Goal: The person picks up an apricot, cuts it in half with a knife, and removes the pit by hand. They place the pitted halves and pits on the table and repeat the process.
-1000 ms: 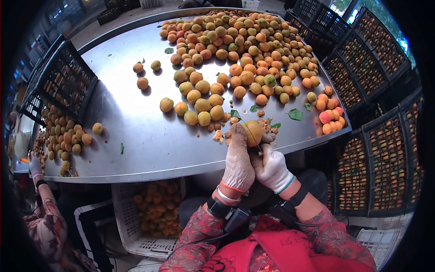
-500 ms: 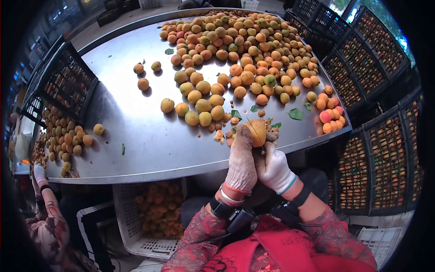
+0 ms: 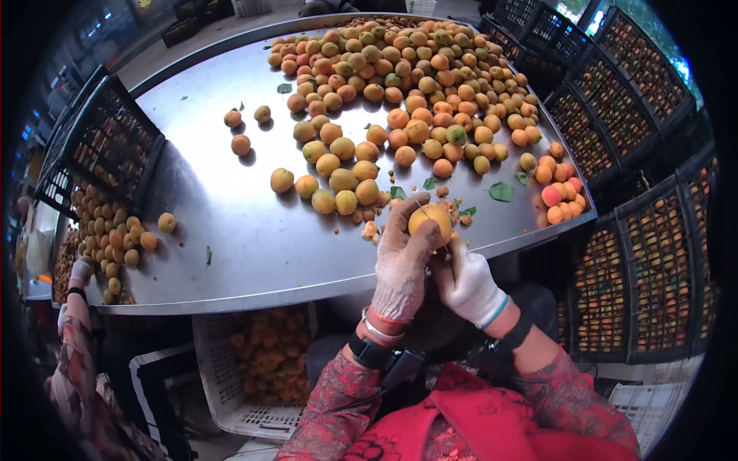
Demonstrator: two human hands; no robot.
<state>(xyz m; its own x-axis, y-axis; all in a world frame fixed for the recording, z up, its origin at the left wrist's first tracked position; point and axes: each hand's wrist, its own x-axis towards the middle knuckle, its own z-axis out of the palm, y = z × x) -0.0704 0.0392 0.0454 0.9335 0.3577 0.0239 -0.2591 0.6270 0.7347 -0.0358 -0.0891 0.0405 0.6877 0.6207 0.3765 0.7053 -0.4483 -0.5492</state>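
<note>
My left hand, in a stained knit glove, grips a yellow-orange apricot at the table's near edge, fingers behind it and thumb over its front. My right hand, in a whiter glove, is closed just below and right of the fruit. A thin, dark, blade-like line runs across the apricot down toward the right hand; its handle is hidden in the fingers. Behind the fruit lie apricot pits and scraps and a green leaf.
A large heap of apricots covers the metal table's far side. Redder apricots sit at the right corner. Below stands a white crate of orange fruit. Black crates stack at right. A co-worker's gloved hand is at left.
My left hand has shifted slightly left and its thumb now lies across the apricot's front, with more of the fruit showing. The co-worker's hand has moved up onto the table.
</note>
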